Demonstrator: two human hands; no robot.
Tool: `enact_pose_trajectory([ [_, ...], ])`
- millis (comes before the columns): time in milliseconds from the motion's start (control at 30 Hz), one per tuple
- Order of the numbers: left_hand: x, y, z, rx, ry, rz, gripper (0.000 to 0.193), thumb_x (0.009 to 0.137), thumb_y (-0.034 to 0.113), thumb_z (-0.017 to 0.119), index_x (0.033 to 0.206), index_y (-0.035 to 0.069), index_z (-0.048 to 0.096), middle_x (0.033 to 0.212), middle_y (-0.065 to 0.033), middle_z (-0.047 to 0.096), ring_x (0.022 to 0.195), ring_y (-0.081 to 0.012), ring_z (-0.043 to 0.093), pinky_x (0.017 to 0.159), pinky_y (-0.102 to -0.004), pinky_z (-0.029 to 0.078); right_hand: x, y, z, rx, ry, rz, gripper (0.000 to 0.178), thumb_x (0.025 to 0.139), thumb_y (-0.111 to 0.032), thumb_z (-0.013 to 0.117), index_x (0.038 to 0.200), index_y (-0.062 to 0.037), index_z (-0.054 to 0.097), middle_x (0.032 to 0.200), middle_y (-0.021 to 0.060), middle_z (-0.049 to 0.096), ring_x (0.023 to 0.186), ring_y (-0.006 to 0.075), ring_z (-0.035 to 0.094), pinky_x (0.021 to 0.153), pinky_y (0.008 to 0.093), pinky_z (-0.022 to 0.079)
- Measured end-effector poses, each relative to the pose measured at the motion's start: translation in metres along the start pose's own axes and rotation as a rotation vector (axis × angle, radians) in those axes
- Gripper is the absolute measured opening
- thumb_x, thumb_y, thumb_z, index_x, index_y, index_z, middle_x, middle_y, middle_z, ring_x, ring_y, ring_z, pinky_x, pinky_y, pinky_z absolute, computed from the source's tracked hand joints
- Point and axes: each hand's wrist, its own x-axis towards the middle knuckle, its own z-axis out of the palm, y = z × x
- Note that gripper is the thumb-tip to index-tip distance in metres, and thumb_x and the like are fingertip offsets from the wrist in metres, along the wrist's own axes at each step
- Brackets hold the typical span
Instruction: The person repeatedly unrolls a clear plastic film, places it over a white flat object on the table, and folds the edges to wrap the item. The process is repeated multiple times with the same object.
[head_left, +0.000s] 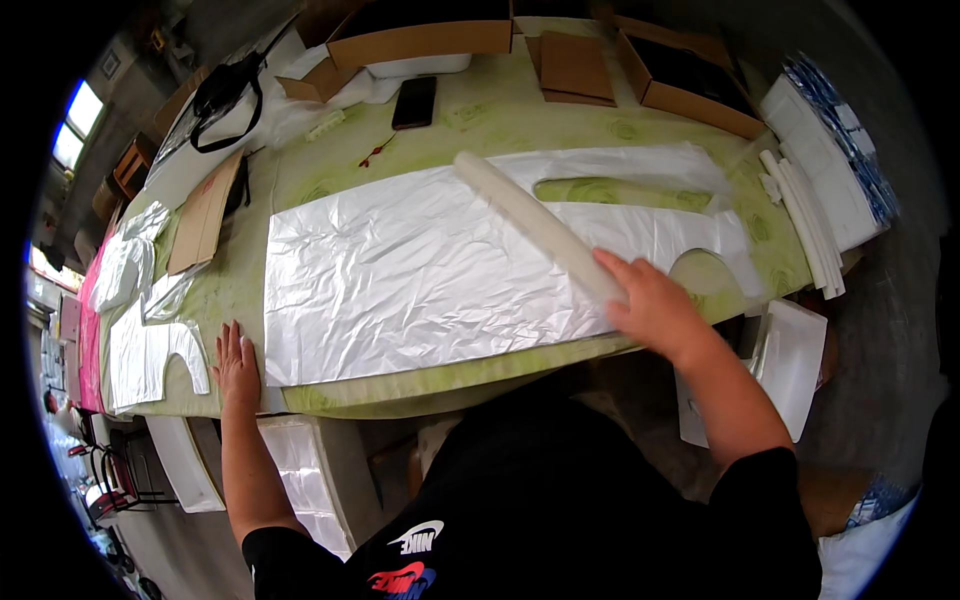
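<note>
Long whitish cylindrical tube across flat white plastic bag; black rectangular phone behind bag; brown cardboard sheet left; thin white tubes right.

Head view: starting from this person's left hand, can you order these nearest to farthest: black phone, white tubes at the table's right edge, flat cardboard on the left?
From the left hand:
1. Flat cardboard: just beyond it, on the left.
2. Black phone: toward the far side, left of centre.
3. White tubes: over at the right edge.
</note>
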Motion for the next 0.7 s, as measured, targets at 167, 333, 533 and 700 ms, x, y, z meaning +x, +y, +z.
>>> enact_pose_trajectory([
  [167,0.01,-0.002,-0.004,0.11,-0.093,-0.027,0.066,0.107,0.057,0.038,0.167,0.032,0.023,0.176,-0.0024,0.014,0.162,-0.0319,0.01,0.123,-0.0699,0.009,-0.042,-0.007,0.03,0.435,-0.095,0.032,0.082,0.088,-0.027,0.065,0.162,-0.0148,0.032,0.127,0.0285,0.062,0.111,0.0421,0.065,0.099,0.0456,0.053],
  [333,0.012,0.025,-0.016,0.202,0.055,-0.013,0.071,0.104,0.063,0.042,0.167,0.037,0.022,0.176,-0.0045,0.012,0.162,-0.0348,0.009,0.12,-0.0742,0.007,-0.047,-0.013,0.044,0.53,-0.063,0.03,0.082,0.089,-0.03,0.066,0.162,-0.0136,0.032,0.125,0.0275,0.062,0.109,0.0399,0.065,0.096,0.0453,0.053],
  [533,-0.046,0.188,-0.029,-0.31,0.315,0.763,0.073,0.091,0.009,0.073,0.158,0.012,0.043,0.166,-0.0163,0.036,0.156,-0.0422,0.023,0.126,-0.0514,0.022,-0.053,-0.005,0.048,0.623,-0.021,-0.024,0.08,0.094,-0.035,0.07,0.161,-0.0093,0.033,0.122,0.0252,0.063,0.104,0.0377,0.067,0.093,0.0439,0.055],
  [700,-0.142,0.362,-0.058,-0.647,-0.011,1.124,0.056,0.081,0.006,0.08,0.136,0.006,0.065,0.153,-0.0182,0.051,0.142,-0.0399,0.044,0.12,-0.0495,0.033,-0.073,0.003,0.047,0.775,-0.038,0.124,0.071,0.098,-0.031,0.07,0.157,-0.0057,0.039,0.101,0.0169,0.068,0.087,0.0279,0.068,0.082,0.0364,0.055],
])
